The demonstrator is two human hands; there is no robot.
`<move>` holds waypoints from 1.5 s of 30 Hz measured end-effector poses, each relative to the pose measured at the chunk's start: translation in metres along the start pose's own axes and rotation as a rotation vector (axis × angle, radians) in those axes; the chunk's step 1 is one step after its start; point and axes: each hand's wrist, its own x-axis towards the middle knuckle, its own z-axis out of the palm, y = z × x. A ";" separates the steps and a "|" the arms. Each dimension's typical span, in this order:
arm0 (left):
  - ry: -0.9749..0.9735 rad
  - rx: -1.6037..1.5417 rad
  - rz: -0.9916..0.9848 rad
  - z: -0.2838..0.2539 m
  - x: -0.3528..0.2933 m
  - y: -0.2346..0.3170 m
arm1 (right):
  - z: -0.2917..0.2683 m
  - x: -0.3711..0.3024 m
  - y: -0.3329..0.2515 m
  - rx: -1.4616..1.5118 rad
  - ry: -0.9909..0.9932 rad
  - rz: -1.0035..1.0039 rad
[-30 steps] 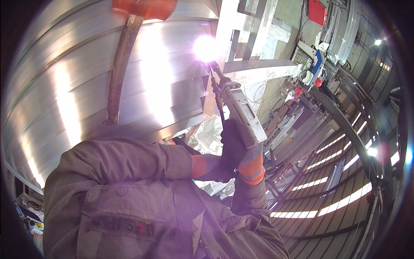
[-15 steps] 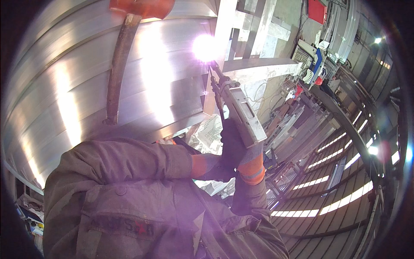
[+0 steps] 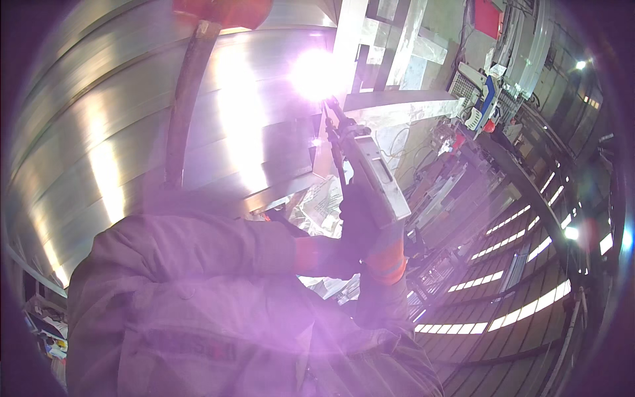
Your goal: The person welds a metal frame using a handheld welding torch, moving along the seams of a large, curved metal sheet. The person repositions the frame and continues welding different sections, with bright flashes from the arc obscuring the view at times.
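A handheld welding torch (image 3: 377, 169) with a boxy grey body slants up and left across the middle. Its nozzle ends at a blinding white-violet glare (image 3: 317, 75), beside the ribbed silvery metal panels (image 3: 149, 132). My right hand (image 3: 364, 208), in a dark glove with an orange cuff, is closed round the torch's lower body. From the left, my left hand (image 3: 334, 257), gloved too, reaches in and meets the right hand near its wrist. Violet haze and overlap hide the left fingers. A mallet (image 3: 190, 99) with a red head and wooden handle lies on the panels.
A metal bar (image 3: 403, 109) runs right from near the glare. A blue and white power tool (image 3: 486, 102) is at the upper right. Long metal lengths (image 3: 456, 198) lie stacked right of the torch. Crumpled pale sheeting (image 3: 321, 205) shows beneath my arms.
The glare at the nozzle has grown larger, and violet haze now covers more of my arms and jacket. The torch and both hands have barely moved.
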 end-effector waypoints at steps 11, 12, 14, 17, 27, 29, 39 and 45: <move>0.013 -0.173 0.453 0.012 0.021 -0.042 | 0.003 0.000 -0.006 -0.048 0.018 0.137; 0.017 -0.208 0.401 0.011 0.019 -0.041 | 0.004 0.001 -0.005 -0.032 0.021 0.147; 0.044 -0.092 0.462 0.009 0.015 -0.037 | 0.004 0.001 -0.004 -0.066 0.005 0.116; 0.061 -0.022 0.458 0.005 0.012 -0.035 | 0.002 0.001 -0.002 -0.127 -0.023 0.074; 0.046 -0.303 0.078 0.008 0.009 -0.014 | 0.006 0.002 0.016 -0.098 -0.049 0.031; 0.153 -0.705 -0.150 0.006 0.008 -0.006 | 0.004 0.001 0.016 -0.107 -0.073 0.043; -0.044 -0.295 0.302 0.002 0.022 -0.050 | 0.007 0.004 0.005 -0.064 -0.010 0.160; 0.017 -0.030 0.250 0.000 0.008 -0.028 | 0.009 0.010 0.004 -0.086 -0.010 0.141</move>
